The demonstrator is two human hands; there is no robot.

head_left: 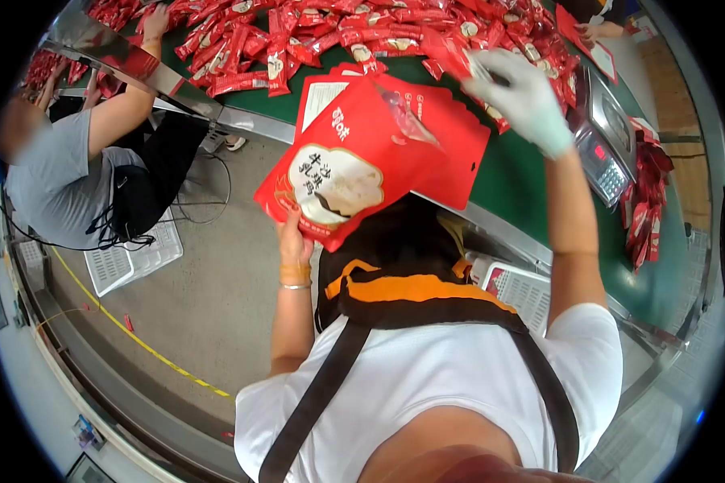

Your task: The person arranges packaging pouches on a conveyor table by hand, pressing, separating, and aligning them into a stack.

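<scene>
My left hand (294, 238) is closed on the lower edge of a large red pouch (310, 177) with a cream-coloured label and white characters. The pouch is tilted, and its upper end gapes open. Behind and beside it, flat red pouches (459, 145) lie fanned out at the near edge of the green belt (499, 181). My right hand (515, 92), in a white glove, is raised over the heap of small red packets (278, 60). Its fingers are bent around a red packet at the heap's near side.
A scale (604, 145) with a red display stands at the right, beside more red packets (646, 193). At the left, a person in grey (72, 173) sits by a metal chute. White crates (141, 256) are on the floor. Another person's hand (600, 30) shows at the upper right.
</scene>
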